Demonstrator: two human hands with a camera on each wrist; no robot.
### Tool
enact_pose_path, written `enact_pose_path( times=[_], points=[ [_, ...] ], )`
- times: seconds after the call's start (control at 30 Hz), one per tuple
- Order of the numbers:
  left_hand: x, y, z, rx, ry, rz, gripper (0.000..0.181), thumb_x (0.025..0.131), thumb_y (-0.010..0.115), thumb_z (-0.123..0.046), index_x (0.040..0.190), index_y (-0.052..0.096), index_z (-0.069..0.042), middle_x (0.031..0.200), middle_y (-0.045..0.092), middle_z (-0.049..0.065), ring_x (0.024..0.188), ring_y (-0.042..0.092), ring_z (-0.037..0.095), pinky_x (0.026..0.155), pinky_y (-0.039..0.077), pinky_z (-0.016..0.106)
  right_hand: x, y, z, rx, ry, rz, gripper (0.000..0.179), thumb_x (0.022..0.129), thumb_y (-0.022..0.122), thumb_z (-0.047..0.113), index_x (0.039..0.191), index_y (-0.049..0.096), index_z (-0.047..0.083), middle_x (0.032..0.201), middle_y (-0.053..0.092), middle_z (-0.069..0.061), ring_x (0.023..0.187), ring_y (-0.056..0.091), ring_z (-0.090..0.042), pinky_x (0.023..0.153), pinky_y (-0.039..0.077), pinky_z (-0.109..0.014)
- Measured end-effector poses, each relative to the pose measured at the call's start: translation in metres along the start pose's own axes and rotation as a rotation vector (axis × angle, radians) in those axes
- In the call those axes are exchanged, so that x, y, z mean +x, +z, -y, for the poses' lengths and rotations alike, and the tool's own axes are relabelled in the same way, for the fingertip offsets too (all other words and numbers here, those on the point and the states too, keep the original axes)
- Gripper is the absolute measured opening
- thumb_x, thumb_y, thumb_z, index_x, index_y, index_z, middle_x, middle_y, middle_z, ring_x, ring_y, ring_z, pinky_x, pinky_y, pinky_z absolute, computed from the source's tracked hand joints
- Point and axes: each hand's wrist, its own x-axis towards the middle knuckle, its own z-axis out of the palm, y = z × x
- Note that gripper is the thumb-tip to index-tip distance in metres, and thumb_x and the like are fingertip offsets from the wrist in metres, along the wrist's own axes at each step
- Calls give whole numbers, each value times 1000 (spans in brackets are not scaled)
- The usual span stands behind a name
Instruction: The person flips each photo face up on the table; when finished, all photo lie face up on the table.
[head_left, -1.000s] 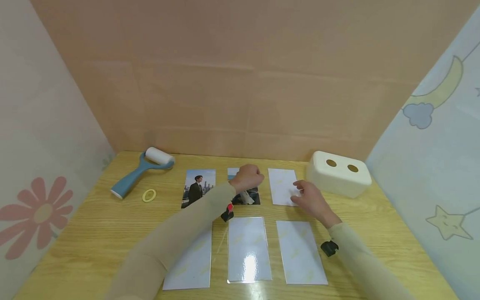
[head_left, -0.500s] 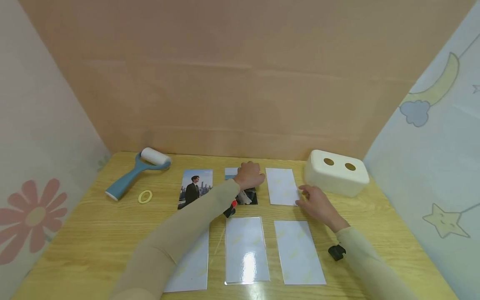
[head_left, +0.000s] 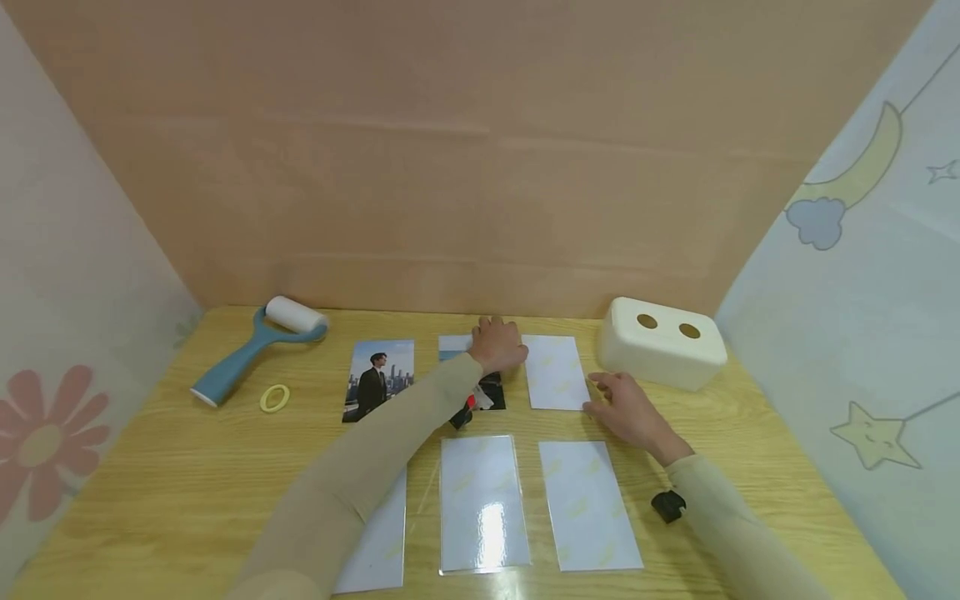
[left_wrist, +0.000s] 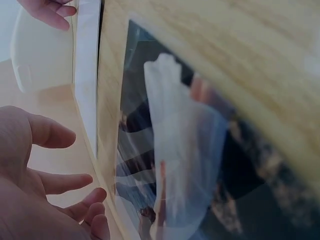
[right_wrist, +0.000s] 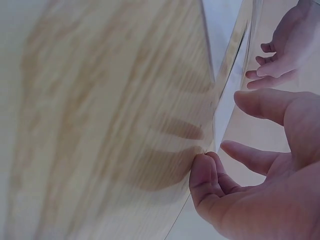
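A white card (head_left: 557,375) with faint yellow marks lies flat at the back right of a row. My left hand (head_left: 498,345) reaches over the middle photo (head_left: 453,342), its fingertips at the card's left edge. The left wrist view shows those fingers (left_wrist: 65,181) loosely bent beside the glossy photo (left_wrist: 185,135), gripping nothing. At the card's right edge is my right hand (head_left: 628,411), with thumb and forefinger apart. The right wrist view has its curled fingers (right_wrist: 204,175) close to the tabletop by the card's edge. Left of the middle photo lies another photo (head_left: 381,379) of a suited figure.
In the front row lie a glossy sleeved card (head_left: 480,483), a white card (head_left: 588,504) and a third card (head_left: 384,542) partly under my left sleeve. A blue-handled roller (head_left: 258,346) and yellow ring (head_left: 274,398) are at left. A cream box (head_left: 663,350) stands back right.
The head view has shifted, so everything slides left in it. My left hand has moved right to the back card's left edge; my right hand has drawn back slightly to its right edge.
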Motion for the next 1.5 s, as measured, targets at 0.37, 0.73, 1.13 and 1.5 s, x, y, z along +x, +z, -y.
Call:
enact_pose_path(
  times=[0.37, 0.73, 1.13, 1.5],
  points=[
    [7, 2, 0, 77, -20, 9, 26, 93, 51, -25, 71, 54, -12, 121, 44, 16, 109, 31, 32, 83, 27, 40, 0, 6, 0, 14, -19, -3, 50, 96, 67, 13, 137, 54, -13, 125, 49, -32, 110, 54, -42, 90, 47, -55],
    [9, 6, -1, 72, -25, -9, 26, 92, 52, -24, 69, 55, -11, 122, 44, 16, 112, 31, 33, 84, 27, 40, -1, 6, 5, -2, -2, 9, 51, 96, 68, 15, 136, 54, -13, 120, 49, -28, 101, 51, -34, 83, 45, -48],
    [15, 8, -4, -91, -75, 2, 29, 89, 55, -25, 64, 52, -11, 118, 41, 17, 113, 32, 35, 88, 29, 43, 1, 7, 4, -3, -16, -13, 52, 94, 70, 12, 135, 54, -15, 118, 50, -27, 97, 50, -33, 82, 45, -46],
    [20, 5, -10, -244, -68, 8, 33, 94, 51, -22, 64, 39, -13, 61, 31, -1, 55, 26, 15, 69, 24, 36, 6, 8, 3, 18, 1, -26, 45, 105, 54, 20, 132, 56, -16, 117, 52, -26, 98, 52, -32, 84, 45, -48]
  ],
)
